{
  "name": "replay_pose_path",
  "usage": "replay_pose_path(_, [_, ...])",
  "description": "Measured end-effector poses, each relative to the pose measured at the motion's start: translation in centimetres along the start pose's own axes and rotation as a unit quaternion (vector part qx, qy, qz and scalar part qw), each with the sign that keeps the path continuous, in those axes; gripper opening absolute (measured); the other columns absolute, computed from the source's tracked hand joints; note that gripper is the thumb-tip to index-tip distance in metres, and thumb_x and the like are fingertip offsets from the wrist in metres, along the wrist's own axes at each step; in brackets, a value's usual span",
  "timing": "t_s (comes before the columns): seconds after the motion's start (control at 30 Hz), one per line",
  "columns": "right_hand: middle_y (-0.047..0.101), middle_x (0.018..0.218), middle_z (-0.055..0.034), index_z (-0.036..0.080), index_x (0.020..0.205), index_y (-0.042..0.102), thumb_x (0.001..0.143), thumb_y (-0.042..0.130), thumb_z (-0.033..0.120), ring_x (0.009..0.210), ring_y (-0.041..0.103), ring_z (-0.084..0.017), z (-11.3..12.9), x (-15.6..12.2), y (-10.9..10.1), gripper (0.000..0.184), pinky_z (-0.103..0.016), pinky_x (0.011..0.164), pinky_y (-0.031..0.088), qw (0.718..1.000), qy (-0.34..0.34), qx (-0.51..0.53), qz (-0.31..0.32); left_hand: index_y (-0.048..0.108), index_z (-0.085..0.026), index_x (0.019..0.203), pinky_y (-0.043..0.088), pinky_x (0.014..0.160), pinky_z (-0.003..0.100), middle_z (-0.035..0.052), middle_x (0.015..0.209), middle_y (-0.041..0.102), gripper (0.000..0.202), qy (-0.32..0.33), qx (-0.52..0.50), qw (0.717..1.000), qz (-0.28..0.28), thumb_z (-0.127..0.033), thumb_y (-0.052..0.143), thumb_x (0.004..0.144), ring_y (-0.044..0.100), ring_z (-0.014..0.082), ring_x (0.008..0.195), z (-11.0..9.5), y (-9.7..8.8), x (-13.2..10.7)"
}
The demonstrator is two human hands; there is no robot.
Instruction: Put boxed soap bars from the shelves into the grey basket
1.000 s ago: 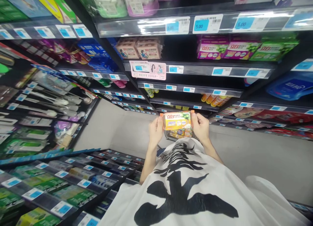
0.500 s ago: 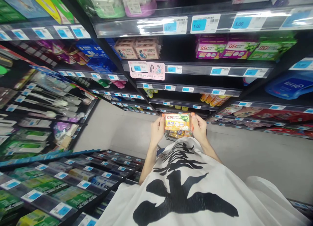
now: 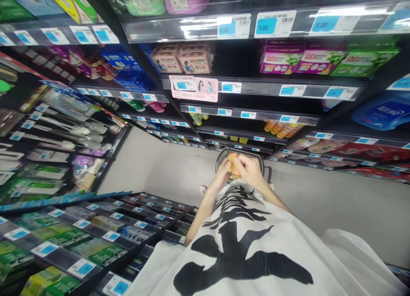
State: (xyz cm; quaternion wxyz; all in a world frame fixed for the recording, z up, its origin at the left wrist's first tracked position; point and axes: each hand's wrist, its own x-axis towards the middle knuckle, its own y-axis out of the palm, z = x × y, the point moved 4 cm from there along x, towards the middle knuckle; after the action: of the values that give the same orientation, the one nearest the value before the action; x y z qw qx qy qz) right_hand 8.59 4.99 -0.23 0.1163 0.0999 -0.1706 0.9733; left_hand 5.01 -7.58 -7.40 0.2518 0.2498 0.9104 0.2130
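Note:
An orange-and-yellow soap pack [image 3: 233, 162] is held in front of my body, turned so that one narrow end shows. My left hand [image 3: 220, 176] is closed around its left side. From the right, my right hand [image 3: 252, 171] grips the same pack, thumb and fingers pressed on the wrapper. Directly below the hands is a dark shopping basket [image 3: 239, 150]. Its contents are mostly covered by my hands and the pack.
Ahead, a shelf carries pink soap packs [image 3: 194, 62], purple packs [image 3: 282, 62] and green packs [image 3: 368, 62]. Orange bottles [image 3: 282, 128] stand lower down. Brushes hang at the left [image 3: 60, 142]. Another shelf unit [image 3: 105, 227] rises close by at lower left. Grey floor [image 3: 169, 168] runs between.
My hands have drawn closer together and turned the soap pack from its broad printed face to a narrow end. More of the basket below now shows.

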Motion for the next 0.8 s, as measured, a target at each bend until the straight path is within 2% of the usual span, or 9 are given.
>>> replay_pose_path(0.07, [0.049,0.058,0.0028,0.019,0.071,0.049,0.106,0.049,0.054,0.053,0.043,-0.010,0.0,-0.2,0.7,0.049,-0.025,0.056,0.035,0.998,0.009,0.049,0.044,0.069,-0.017,0.128,0.052,0.106,0.046,0.0133,0.124,0.074,0.076,-0.027,-0.047,0.998,-0.014,-0.070,0.079,0.074,0.064,0.0361,0.126,0.3,0.4,-0.2])
replay_pose_path(0.1, [0.051,0.061,0.0021,0.020,0.074,0.050,0.106,0.050,0.055,0.055,0.046,-0.012,0.0,-0.2,0.8,0.047,-0.026,0.057,0.039,0.996,0.011,0.078,0.040,0.070,-0.016,0.125,0.052,0.106,0.049,0.0143,0.122,0.074,0.074,-0.038,-0.077,0.996,-0.021,-0.073,0.074,0.077,0.064,0.0377,0.126,0.3,0.6,-0.3])
replay_pose_path(0.17, [0.060,0.075,-0.0016,0.022,0.084,0.053,0.101,0.058,0.058,0.067,0.057,-0.016,0.2,-0.1,0.3,0.040,-0.030,0.065,0.048,0.995,-0.021,0.099,-0.011,0.070,-0.016,0.123,0.051,0.108,0.053,0.0158,0.125,0.073,0.073,-0.045,-0.152,0.987,-0.020,-0.077,0.059,0.085,0.061,0.0400,0.131,0.0,1.1,-0.8])
replay_pose_path(0.2, [0.066,0.088,-0.0050,0.023,0.091,0.056,0.096,0.066,0.058,0.080,0.063,-0.020,0.4,-0.1,0.0,0.037,-0.034,0.075,0.053,0.995,-0.053,0.081,-0.038,0.070,-0.017,0.124,0.049,0.110,0.054,0.0156,0.129,0.072,0.073,-0.038,-0.189,0.981,-0.016,-0.078,0.054,0.088,0.058,0.0399,0.135,-0.3,1.4,-1.0])
replay_pose_path(0.27, [0.067,0.121,-0.0126,0.024,0.114,0.061,0.083,0.082,0.055,0.115,0.063,-0.031,0.8,0.1,-0.3,0.049,-0.049,0.100,0.053,0.991,-0.124,0.006,-0.048,0.068,-0.018,0.129,0.044,0.117,0.055,0.0142,0.137,0.069,0.073,-0.027,-0.246,0.969,-0.009,-0.077,0.049,0.091,0.053,0.0389,0.142,-0.7,1.9,-1.5])
replay_pose_path(0.33, [0.060,0.141,-0.0152,0.025,0.137,0.056,0.077,0.089,0.051,0.135,0.053,-0.037,0.7,0.1,-0.1,0.074,-0.058,0.116,0.042,0.985,-0.159,-0.058,-0.015,0.066,-0.018,0.134,0.040,0.120,0.057,0.0146,0.139,0.068,0.078,-0.035,-0.272,0.962,-0.009,-0.080,0.049,0.089,0.049,0.0395,0.146,-1.0,2.1,-1.7])
replay_pose_path(0.4, [0.061,0.141,-0.0146,0.026,0.146,0.052,0.080,0.088,0.049,0.134,0.055,-0.036,0.2,0.0,0.1,0.079,-0.055,0.115,0.045,0.986,-0.154,-0.071,0.010,0.065,-0.016,0.136,0.037,0.122,0.058,0.0163,0.140,0.068,0.085,-0.055,-0.277,0.959,-0.011,-0.083,0.048,0.087,0.048,0.0413,0.147,-0.9,2.1,-1.8])
replay_pose_path(0.53, [0.065,0.130,-0.0121,0.026,0.142,0.057,0.083,0.088,0.044,0.118,0.065,-0.030,-0.4,-0.3,0.3,0.069,-0.045,0.100,0.054,0.988,-0.150,-0.034,0.022,0.067,-0.015,0.134,0.035,0.122,0.060,0.0182,0.139,0.068,0.092,-0.071,-0.286,0.956,-0.012,-0.090,0.045,0.085,0.049,0.0437,0.145,-0.5,1.7,-1.7])
replay_pose_path(0.8, [0.067,0.127,-0.0126,0.025,0.140,0.060,0.085,0.086,0.047,0.116,0.065,-0.030,-0.2,0.1,0.2,0.065,-0.045,0.099,0.055,0.988,-0.148,-0.031,0.019,0.069,-0.016,0.131,0.034,0.121,0.061,0.0171,0.135,0.070,0.087,-0.053,-0.286,0.957,0.004,-0.087,0.047,0.086,0.049,0.0425,0.145,0.3,1.1,-1.1])
